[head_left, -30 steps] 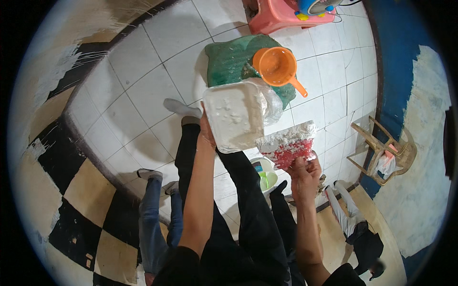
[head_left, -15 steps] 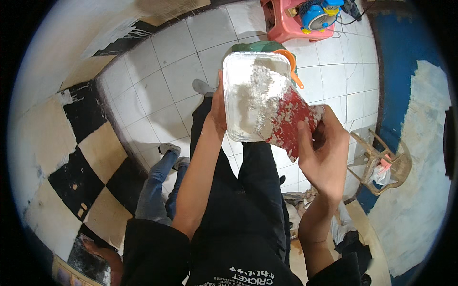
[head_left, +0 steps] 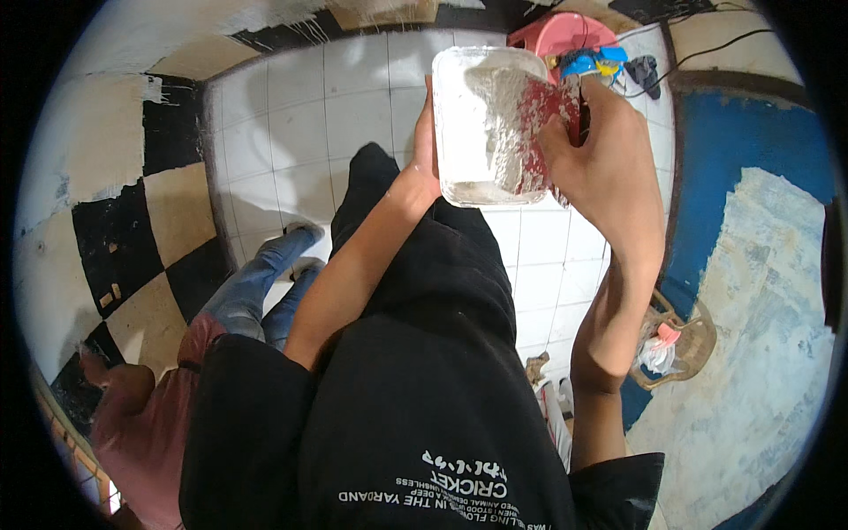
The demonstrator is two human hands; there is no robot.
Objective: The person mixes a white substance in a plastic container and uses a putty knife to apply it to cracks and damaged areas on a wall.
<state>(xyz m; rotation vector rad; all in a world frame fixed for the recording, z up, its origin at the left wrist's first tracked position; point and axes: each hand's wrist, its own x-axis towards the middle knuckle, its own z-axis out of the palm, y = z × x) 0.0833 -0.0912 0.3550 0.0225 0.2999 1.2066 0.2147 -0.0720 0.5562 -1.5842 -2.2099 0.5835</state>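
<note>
One tray (head_left: 481, 191) now sits higher in frame, left hand (head_left: 427, 146) gripping its edge. Right hand (head_left: 608, 146) clamps the scraper (head_left: 531, 141), apparently still mid-scrape.

We see white tiled floor (head_left: 358, 110), soft shadows (head_left: 287, 97) across left side. Left of us: checkered wall (head_left: 110, 238), 2 colours, black and cream, off-white coat (head_left: 97, 106) smeared over upper part. Right of us: blue wall (head_left: 711, 132), large whitish patch (head_left: 760, 327) with ragged edge. 1 brown chair (head_left: 705, 342) near it. Far end: 1 pink stool (head_left: 579, 31), dark cables (head_left: 729, 44) nearby.
</note>
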